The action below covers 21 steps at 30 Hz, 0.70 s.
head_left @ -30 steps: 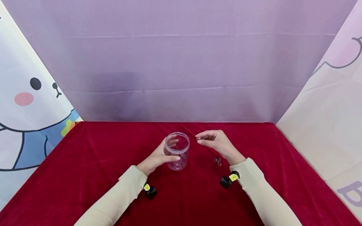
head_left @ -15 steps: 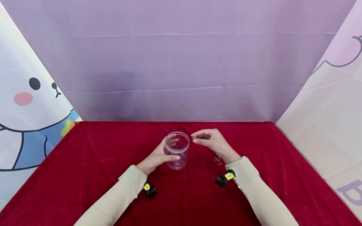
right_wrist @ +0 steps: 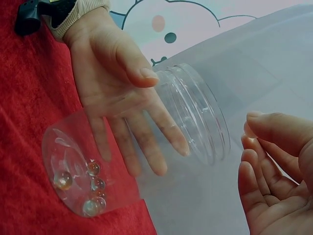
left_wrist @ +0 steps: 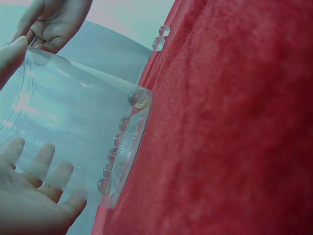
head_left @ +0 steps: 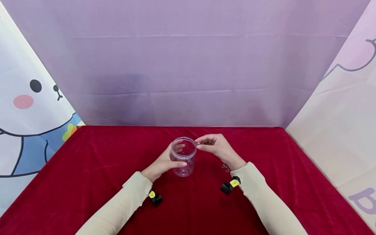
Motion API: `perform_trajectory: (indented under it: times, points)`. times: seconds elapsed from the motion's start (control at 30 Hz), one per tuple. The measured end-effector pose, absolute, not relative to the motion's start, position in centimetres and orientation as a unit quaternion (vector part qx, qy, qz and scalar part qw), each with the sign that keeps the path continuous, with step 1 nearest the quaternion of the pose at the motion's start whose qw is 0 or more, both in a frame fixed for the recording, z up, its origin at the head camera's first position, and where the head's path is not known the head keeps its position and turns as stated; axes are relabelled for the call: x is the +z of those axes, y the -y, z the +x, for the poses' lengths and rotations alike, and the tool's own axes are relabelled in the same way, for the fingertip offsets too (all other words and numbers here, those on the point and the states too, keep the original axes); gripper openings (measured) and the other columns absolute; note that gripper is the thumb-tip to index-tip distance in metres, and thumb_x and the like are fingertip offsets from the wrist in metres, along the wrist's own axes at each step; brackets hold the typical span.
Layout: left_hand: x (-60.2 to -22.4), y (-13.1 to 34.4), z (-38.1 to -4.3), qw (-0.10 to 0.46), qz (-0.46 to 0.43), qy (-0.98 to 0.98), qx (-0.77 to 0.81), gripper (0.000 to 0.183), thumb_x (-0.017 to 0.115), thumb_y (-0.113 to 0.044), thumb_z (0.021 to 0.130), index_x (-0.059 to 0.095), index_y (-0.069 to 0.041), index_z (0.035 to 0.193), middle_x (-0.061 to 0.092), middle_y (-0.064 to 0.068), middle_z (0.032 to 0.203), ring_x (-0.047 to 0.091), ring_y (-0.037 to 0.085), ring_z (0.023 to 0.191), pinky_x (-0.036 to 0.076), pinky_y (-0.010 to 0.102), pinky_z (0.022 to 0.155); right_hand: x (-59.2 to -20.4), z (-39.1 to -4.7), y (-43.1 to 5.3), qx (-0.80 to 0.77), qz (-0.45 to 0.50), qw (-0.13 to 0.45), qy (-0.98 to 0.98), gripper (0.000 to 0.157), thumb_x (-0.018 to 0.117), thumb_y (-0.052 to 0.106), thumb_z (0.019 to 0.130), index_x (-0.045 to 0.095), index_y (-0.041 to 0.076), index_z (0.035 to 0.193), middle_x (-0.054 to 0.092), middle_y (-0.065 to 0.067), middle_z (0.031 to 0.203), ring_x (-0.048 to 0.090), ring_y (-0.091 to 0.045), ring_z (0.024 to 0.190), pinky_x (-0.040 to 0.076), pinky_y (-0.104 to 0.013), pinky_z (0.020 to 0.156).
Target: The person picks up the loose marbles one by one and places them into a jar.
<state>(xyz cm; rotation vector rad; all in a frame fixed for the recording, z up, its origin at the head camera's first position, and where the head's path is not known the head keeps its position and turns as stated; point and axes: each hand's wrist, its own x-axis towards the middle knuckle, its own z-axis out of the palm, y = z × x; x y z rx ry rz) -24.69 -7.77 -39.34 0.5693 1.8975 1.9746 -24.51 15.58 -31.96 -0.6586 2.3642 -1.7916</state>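
A clear round jar without a lid is held around its side by my left hand, tilted slightly in the head view. Several clear glass marbles lie at the jar's bottom. Just right of the rim, my right hand pinches a clear marble between thumb and fingertips. In the right wrist view that marble is mostly covered by the thumb. Loose marbles rest on the red cloth beside my right wrist, partly hidden from the head camera.
Red velvety cloth covers the table. A lilac fabric backdrop rises behind it, with cartoon-printed panels at the sides. Black wrist cameras sit on both cuffs.
My right hand has moved left with its marble, from a gap away to right beside the jar's rim. The left hand and the jar have stayed nearly still.
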Motion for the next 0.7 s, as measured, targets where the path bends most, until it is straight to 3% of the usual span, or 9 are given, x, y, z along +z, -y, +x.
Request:
perform_trajectory:
  times: [0.7]
  points:
    - [-39.2, 7.9, -24.5, 0.175, 0.192, -0.672, 0.693, 0.083, 0.069, -0.003, 0.081, 0.022, -0.028, 0.144, 0.034, 0.002, 0.145, 0.028, 0.024, 0.136, 0.029, 0.050, 0.109, -32.4, -25.0, -14.3, -0.573, -0.213, 0.052, -0.789, 0.025, 0.070, 0.008, 0.084, 0.068, -0.003, 0.106, 0.069, -0.008, 0.094, 0.061, -0.017, 0.083, 0.053, -0.028, 0.075]
